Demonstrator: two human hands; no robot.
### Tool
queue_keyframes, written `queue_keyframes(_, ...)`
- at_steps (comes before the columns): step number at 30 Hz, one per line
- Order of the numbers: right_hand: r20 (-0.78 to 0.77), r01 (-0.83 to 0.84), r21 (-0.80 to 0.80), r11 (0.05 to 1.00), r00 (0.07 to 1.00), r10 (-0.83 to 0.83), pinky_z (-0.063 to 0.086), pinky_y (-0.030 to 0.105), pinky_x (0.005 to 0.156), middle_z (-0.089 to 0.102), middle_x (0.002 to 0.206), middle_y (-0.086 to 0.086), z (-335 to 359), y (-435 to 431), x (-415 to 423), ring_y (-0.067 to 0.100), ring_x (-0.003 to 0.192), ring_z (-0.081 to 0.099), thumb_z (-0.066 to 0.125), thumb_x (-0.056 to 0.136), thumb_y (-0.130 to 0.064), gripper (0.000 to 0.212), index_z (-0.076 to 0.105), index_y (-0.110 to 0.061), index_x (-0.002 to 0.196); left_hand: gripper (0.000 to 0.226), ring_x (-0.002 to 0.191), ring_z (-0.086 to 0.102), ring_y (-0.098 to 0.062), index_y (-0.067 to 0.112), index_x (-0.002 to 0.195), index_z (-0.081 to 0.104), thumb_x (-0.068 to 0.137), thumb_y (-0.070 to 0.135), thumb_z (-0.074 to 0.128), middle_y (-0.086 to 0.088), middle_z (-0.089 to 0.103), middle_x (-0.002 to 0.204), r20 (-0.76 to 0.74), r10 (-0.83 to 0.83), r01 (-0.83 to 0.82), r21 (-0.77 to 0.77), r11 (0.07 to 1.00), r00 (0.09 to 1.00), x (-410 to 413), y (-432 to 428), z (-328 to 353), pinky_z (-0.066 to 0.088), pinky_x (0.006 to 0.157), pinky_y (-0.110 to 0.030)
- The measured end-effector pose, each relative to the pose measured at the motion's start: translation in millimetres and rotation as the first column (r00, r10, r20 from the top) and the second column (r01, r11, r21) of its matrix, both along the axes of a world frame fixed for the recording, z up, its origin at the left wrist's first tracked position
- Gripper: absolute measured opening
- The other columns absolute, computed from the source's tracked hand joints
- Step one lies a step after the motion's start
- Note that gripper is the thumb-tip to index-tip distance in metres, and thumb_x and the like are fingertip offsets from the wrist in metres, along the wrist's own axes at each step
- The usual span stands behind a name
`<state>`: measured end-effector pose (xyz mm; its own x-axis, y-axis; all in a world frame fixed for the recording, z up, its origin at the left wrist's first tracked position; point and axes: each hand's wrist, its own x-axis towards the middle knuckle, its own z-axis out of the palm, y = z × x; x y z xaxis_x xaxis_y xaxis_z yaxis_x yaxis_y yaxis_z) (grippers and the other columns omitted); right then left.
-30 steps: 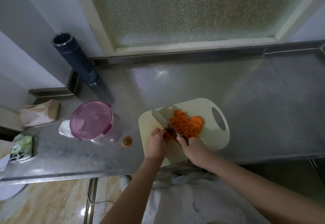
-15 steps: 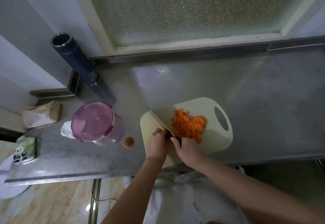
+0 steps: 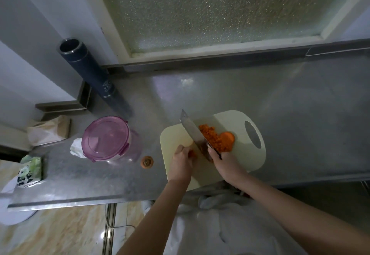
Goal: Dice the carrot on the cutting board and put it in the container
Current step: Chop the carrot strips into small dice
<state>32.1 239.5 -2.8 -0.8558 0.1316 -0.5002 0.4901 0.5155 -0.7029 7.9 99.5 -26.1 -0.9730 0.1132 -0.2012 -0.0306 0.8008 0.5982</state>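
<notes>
gripping cleaver (image 3: 192,131), pinching carrot piece (image 3: 193,153)

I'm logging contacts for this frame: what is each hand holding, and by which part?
The right hand grips the cleaver by its handle. The left hand holds a carrot piece, which is mostly hidden under that hand.

Two hands are in view, a left hand (image 3: 181,164) and a right hand (image 3: 226,163). There is one knife (image 3: 193,132), one board (image 3: 230,118) and one lidded container (image 3: 108,137). The carrot shows in four lots: one diced heap (image 3: 212,137), one slice (image 3: 228,137) (whether more lie under it cannot be told), one carrot piece (image 3: 193,153) and one cut end (image 3: 147,162). There is also one dark flask (image 3: 90,70), one paper bag (image 3: 48,130), one crumpled tissue (image 3: 77,147), one green tissue pack (image 3: 31,171) and one frosted pane (image 3: 210,8).
</notes>
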Motion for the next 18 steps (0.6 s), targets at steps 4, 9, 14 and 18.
queue_keyframes(4,0.017,-0.018,0.021,1.0,1.0,0.018,0.045,0.04,0.068,0.05,0.058,0.007,5.8,0.7,3.5,0.029,0.064,0.057,0.036,0.096,-0.051,0.055,0.052,-0.007,0.066,0.022,0.089,0.056,-0.027,0.004,0.104,0.065,0.086,-0.003,0.053,-0.011,0.055,0.103,0.002,-0.016,0.015,0.036,0.999,1.0,-2.1,7.1,1.5,0.042,0.074,-0.025)
queue_keyframes(9,0.026,-0.022,0.036,0.999,0.999,0.022,0.031,0.03,0.054,0.039,0.051,0.001,11.4,2.5,4.1,0.017,0.049,0.041,0.037,0.097,-0.048,0.054,0.036,-0.014,0.055,0.028,0.091,0.055,-0.026,0.011,0.113,0.064,0.088,0.003,0.053,-0.008,0.054,0.102,-0.008,-0.053,0.053,0.036,0.998,0.999,-0.6,5.7,0.7,0.044,0.074,-0.029)
queue_keyframes(14,0.027,-0.051,0.033,0.998,0.998,0.05,0.03,0.028,0.051,0.035,0.05,0.0,19.5,7.5,6.9,0.015,0.046,0.038,0.034,0.096,-0.052,0.054,0.036,-0.013,0.058,0.021,0.086,0.057,-0.025,0.007,0.108,0.066,0.09,0.01,0.057,-0.009,0.057,0.099,-0.072,-0.005,0.009,0.044,0.999,0.997,3.5,-3.8,-1.0,0.042,0.072,-0.026)
queue_keyframes(18,0.024,-0.064,0.035,0.997,0.998,0.064,0.03,0.03,0.052,0.038,0.053,0.003,25.7,6.9,9.8,0.019,0.051,0.041,0.034,0.096,-0.05,0.053,0.038,-0.011,0.061,0.018,0.085,0.057,-0.024,0.006,0.104,0.068,0.088,0.011,0.06,-0.009,0.058,0.095,-0.086,0.023,-0.019,0.048,0.999,0.996,6.6,-5.4,-1.6,0.039,0.071,-0.021)
